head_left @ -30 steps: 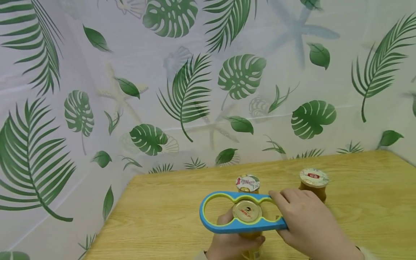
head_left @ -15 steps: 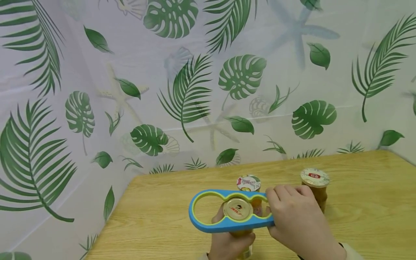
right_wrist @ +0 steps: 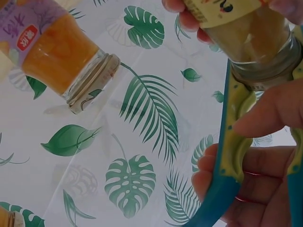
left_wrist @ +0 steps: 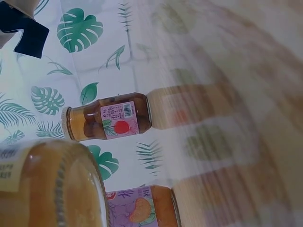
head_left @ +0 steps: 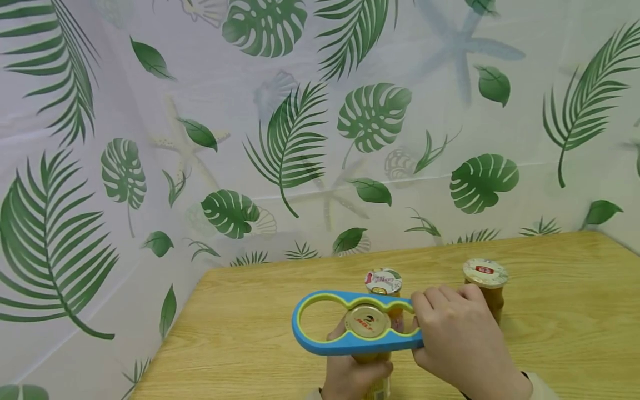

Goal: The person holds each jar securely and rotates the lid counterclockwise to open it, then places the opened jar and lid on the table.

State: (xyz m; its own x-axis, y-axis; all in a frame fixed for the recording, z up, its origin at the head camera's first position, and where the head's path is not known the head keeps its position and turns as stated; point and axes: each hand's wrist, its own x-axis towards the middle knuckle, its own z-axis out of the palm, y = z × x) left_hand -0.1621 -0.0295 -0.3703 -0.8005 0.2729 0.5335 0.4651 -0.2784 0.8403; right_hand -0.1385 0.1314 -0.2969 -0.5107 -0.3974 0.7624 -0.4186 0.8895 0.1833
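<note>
My left hand (head_left: 352, 375) grips a glass jar of yellowish preserve from below; its gold lid (head_left: 367, 321) sits in the middle ring of a blue jar opener (head_left: 320, 344) with a yellow-green lining. My right hand (head_left: 457, 339) grips the opener's right end, fingers curled over it. In the right wrist view the opener (right_wrist: 232, 156) hugs the neck of the held jar (right_wrist: 251, 42), and my fingers (right_wrist: 270, 111) wrap its handle. The left wrist view shows the held jar (left_wrist: 47, 189) close up at lower left.
Two more lidded jars stand on the wooden table (head_left: 250, 333): one (head_left: 383, 281) just behind the opener, one (head_left: 485, 276) to the right behind my right hand. A leaf-print curtain (head_left: 280, 139) hangs along the table's far and left edges.
Over the last second the jar, the opener and both hands shifted a little to the left. In the last half second almost nothing moved.
</note>
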